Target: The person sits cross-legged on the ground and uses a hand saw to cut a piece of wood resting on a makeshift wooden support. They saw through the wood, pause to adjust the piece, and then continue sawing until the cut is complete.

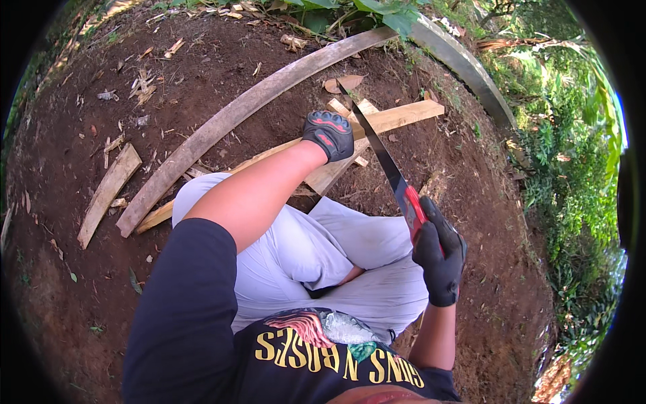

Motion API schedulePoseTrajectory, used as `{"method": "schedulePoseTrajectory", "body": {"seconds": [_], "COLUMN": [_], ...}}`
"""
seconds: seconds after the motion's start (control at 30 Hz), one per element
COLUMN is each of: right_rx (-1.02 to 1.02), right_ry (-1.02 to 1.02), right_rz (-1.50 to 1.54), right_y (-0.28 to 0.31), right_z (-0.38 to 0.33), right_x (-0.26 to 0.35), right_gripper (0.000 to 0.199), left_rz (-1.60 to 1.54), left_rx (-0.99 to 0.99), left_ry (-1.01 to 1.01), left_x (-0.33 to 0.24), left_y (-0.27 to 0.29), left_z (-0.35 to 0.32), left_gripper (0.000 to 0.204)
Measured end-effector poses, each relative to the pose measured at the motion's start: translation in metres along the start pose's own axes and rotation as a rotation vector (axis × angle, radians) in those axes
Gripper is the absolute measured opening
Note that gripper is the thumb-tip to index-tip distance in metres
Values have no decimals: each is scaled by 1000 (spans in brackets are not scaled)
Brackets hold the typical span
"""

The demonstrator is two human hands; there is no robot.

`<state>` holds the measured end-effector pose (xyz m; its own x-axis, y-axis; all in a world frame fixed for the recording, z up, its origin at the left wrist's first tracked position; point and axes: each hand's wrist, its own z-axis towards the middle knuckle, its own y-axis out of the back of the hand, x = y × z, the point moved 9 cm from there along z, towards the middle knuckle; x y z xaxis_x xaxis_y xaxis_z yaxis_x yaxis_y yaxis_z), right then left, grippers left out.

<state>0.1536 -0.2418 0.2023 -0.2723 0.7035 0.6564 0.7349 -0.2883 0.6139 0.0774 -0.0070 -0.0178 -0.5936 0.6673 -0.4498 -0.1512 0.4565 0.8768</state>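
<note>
My right hand [441,250], in a black glove, is closed round the red handle of a hand saw [385,161]. The saw's dark blade runs up and left, crossing a pale wooden batten [407,116]. My left hand [328,137], in a black glove with red trim, is closed over that batten just left of the blade. The fingertips are hidden under the hand. A shorter board [326,176] lies crosswise beneath the batten, which runs back left past my knee. Whether the teeth have cut into the wood cannot be made out.
A long weathered plank [259,101] lies beyond my left arm. Further left, a short split board [109,195] rests on brown soil with scattered wood chips [143,87]. A grey board [464,60] lies at the far right, near green plants [565,168]. My crossed legs are close below the batten.
</note>
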Motion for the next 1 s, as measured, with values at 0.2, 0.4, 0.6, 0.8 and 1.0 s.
{"method": "schedulePoseTrajectory", "body": {"seconds": [0.2,0.4,0.6,0.8,1.0], "right_rx": [-71,-16,-55,-69,-70], "right_ry": [-45,15,88,13,205], "right_rz": [-22,-98,-82,-217,-196], "right_y": [51,27,16,-9,34], "right_z": [-56,-6,21,23,-34], "right_x": [21,41,53,34,68], "right_gripper": [44,43,40,36,37], "left_rz": [46,189,209,124,93], "left_rx": [50,99,61,-39,-22], "left_ry": [38,65,58,19,2], "left_x": [-5,-14,-18,-13,-13], "left_y": [-5,-17,-15,-10,-8], "left_z": [-1,-6,-5,-3,-7], "left_gripper": [28,30,29,23,26]}}
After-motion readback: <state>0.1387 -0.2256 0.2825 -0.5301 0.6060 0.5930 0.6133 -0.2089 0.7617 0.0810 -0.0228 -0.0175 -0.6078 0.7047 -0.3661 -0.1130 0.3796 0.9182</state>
